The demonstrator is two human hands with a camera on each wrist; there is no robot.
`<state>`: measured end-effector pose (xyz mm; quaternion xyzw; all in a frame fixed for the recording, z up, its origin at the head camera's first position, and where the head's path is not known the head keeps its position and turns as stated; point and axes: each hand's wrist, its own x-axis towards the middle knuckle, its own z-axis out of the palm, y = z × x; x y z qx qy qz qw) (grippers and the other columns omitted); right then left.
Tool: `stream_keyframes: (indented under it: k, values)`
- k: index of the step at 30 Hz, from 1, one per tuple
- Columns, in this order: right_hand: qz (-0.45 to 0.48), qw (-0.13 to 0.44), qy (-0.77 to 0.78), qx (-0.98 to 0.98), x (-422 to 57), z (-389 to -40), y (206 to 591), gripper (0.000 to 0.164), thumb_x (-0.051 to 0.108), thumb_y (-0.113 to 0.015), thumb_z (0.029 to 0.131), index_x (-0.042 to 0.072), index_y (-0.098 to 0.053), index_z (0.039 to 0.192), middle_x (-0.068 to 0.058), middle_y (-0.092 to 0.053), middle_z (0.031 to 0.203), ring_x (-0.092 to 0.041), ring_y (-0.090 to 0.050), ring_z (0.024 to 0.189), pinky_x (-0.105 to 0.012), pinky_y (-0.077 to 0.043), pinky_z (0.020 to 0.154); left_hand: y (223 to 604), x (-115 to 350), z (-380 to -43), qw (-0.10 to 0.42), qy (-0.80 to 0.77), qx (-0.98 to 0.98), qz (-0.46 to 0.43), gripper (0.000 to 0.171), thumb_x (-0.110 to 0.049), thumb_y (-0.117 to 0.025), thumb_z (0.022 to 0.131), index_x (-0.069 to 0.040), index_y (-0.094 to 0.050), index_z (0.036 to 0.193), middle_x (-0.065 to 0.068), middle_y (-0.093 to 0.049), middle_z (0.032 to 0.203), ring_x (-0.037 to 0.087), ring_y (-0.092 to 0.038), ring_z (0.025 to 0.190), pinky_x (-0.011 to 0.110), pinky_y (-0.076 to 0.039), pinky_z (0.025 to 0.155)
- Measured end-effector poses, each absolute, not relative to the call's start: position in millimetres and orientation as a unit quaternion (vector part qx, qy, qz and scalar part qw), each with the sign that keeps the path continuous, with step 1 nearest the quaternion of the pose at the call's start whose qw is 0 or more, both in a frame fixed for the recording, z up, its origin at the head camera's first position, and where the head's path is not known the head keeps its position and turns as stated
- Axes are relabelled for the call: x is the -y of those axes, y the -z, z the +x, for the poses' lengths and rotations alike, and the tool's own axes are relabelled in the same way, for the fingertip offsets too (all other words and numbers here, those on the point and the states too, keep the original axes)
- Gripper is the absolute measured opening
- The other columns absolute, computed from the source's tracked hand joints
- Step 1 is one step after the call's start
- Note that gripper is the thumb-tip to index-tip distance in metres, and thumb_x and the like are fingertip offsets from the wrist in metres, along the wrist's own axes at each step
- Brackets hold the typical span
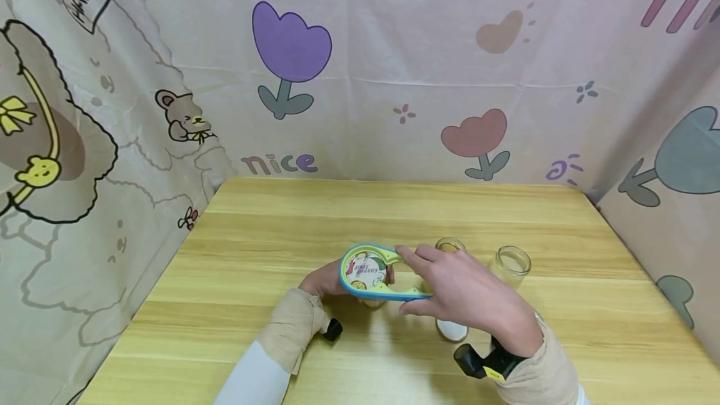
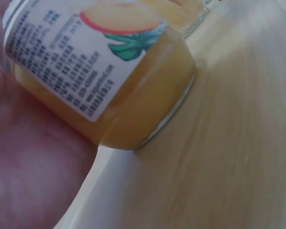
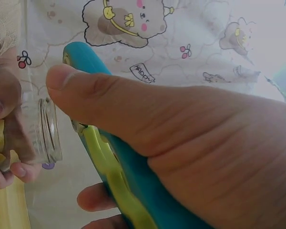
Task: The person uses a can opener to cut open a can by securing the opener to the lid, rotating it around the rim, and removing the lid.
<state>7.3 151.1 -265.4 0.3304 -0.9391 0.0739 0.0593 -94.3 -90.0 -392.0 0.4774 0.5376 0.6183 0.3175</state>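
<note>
My left hand (image 1: 326, 279) holds a glass jar (image 2: 148, 95) of yellow contents, with a printed label. In the right wrist view the jar's threaded glass mouth (image 3: 48, 129) shows uncovered, facing the jar opener. My right hand (image 1: 469, 286) grips the blue and green jar opener (image 1: 388, 296) between thumb and fingers. A fruit-printed lid (image 1: 365, 269) shows inside the opener's ring, above the jar in the head view. In the right wrist view, a gap separates the opener from the jar mouth.
Two glass jars stand beyond my right hand: one open-mouthed jar (image 1: 513, 261) and another jar (image 1: 450, 244) partly hidden by the fingers. A round white lid (image 1: 452, 330) lies on the wooden table (image 1: 270, 217) below the right hand. Printed cloth (image 1: 365, 124) hangs behind the table.
</note>
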Motion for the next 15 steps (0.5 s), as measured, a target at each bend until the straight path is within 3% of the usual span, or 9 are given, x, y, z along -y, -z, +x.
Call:
stream_keyframes:
  k: [4, 6, 11, 15]
  values:
    - [0.337, 0.058, -0.075, 0.937, -150.7, 8.0, 265.3, 0.084, 0.063, -0.074, 0.074, 0.016, -0.052, 0.139, 0.007, -0.06, 0.094, -0.002, -0.037, 0.053, -0.019, -0.032, 0.05, 397.2, 92.6, -95.4, 0.354, -0.645, -0.511, 0.444, 0.064, -0.006, -0.071, 0.089, 0.018, -0.034, 0.136, 0.009, -0.064, 0.124, 0.009, -0.058, 0.118, 0.022, -0.044, 0.106]
    - [0.337, 0.056, -0.074, 0.937, -150.5, 8.4, 265.0, 0.084, 0.064, -0.074, 0.074, 0.016, -0.052, 0.14, 0.007, -0.06, 0.094, -0.003, -0.037, 0.054, -0.019, -0.032, 0.051, 398.0, 92.5, -95.5, 0.365, -0.655, -0.496, 0.437, 0.062, -0.006, -0.07, 0.089, 0.011, -0.037, 0.138, -0.001, -0.063, 0.126, 0.009, -0.058, 0.118, 0.022, -0.045, 0.105]
    - [0.332, 0.05, -0.071, 0.939, -149.8, 8.8, 264.7, 0.086, 0.064, -0.073, 0.074, 0.016, -0.052, 0.141, 0.007, -0.06, 0.097, -0.003, -0.038, 0.055, -0.019, -0.034, 0.052, 395.5, 91.5, -94.0, 0.34, -0.655, -0.509, 0.444, 0.051, -0.02, -0.074, 0.089, -0.017, -0.049, 0.133, -0.006, -0.064, 0.124, 0.006, -0.058, 0.117, 0.022, -0.043, 0.108]
    - [0.331, 0.048, -0.071, 0.94, -149.9, 9.2, 265.1, 0.085, 0.064, -0.073, 0.075, 0.016, -0.052, 0.141, 0.006, -0.061, 0.098, -0.004, -0.039, 0.055, -0.02, -0.034, 0.052, 394.2, 91.1, -93.4, 0.324, -0.654, -0.525, 0.439, 0.052, -0.025, -0.077, 0.086, -0.023, -0.049, 0.13, -0.008, -0.065, 0.122, 0.006, -0.059, 0.116, 0.021, -0.043, 0.107]
